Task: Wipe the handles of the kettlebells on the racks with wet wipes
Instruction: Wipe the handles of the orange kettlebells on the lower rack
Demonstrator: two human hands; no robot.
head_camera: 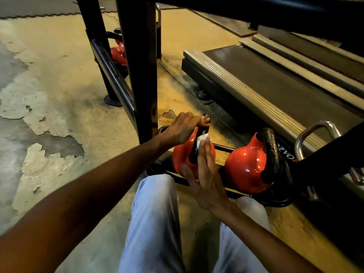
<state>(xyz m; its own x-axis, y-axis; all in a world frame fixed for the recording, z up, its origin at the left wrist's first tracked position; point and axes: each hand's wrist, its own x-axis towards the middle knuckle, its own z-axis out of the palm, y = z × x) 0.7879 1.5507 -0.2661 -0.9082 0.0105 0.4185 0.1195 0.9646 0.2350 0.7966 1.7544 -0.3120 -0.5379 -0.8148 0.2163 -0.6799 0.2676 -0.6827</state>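
Two red kettlebells with black handles sit on the bottom bars of a black rack. My left hand grips the top of the handle of the nearer kettlebell. My right hand has straight fingers and presses a crumpled white wet wipe against the side of that handle. The second kettlebell stands just to the right, untouched, its rough black handle upright. A third red kettlebell sits farther back behind the rack post.
A thick black rack post rises right beside my left hand. A treadmill deck lies to the right. A chrome handle sits at the right edge. My knees in light trousers are below. The floor at left has peeling paint.
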